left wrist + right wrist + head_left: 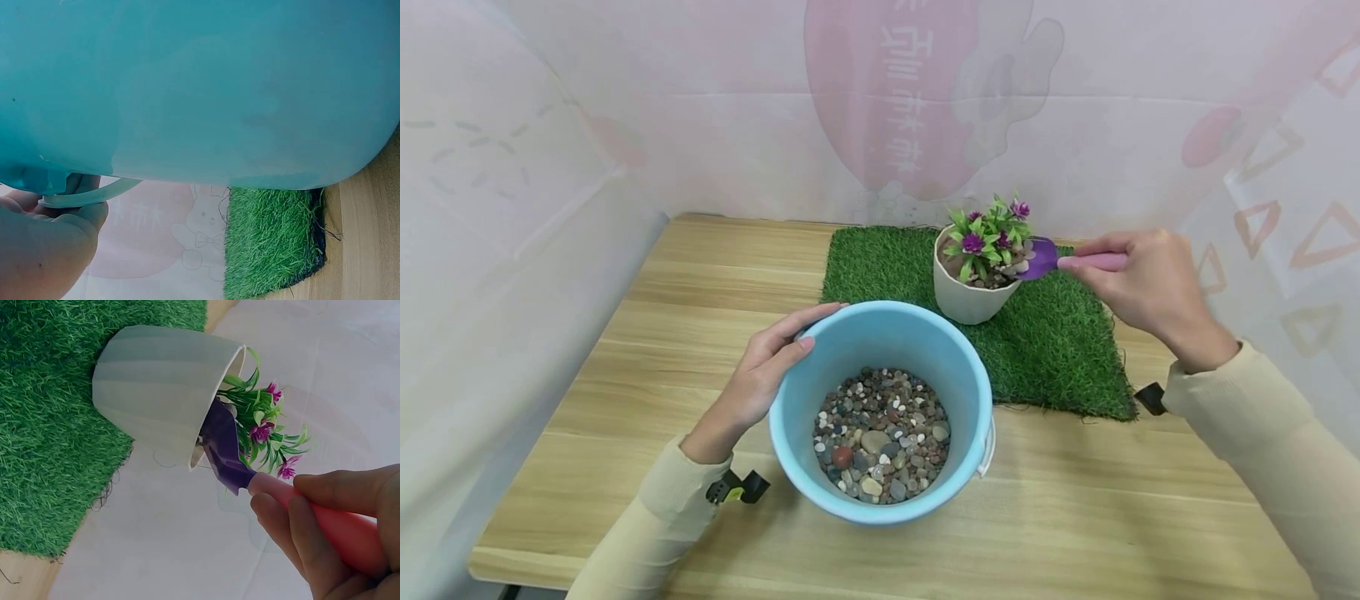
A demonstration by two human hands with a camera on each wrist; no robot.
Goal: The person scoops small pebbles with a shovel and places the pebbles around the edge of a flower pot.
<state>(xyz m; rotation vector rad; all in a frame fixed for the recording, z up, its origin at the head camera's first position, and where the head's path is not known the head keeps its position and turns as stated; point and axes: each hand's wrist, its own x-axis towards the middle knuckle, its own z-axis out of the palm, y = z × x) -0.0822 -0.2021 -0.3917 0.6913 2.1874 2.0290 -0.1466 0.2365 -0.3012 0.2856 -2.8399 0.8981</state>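
Note:
A light blue bucket [880, 312] with many small pebbles [887, 442] in its bottom stands on the table. My left hand [763, 371] grips its rim at the left, thumb over the edge; in the left wrist view the fingers curl by the white handle [87, 197]. My right hand [1150, 279] holds a small trowel by its pink handle [325, 522]. The trowel's purple blade [224, 440] reaches over the rim of a white flowerpot [966, 296], with stones at its tip. Purple flowers [973, 242] with green leaves stand in the pot.
A piece of artificial turf [1060, 358] lies under the pot on the wooden table [647, 350]. Pale printed curtains [737, 125] hang behind the table and at both sides.

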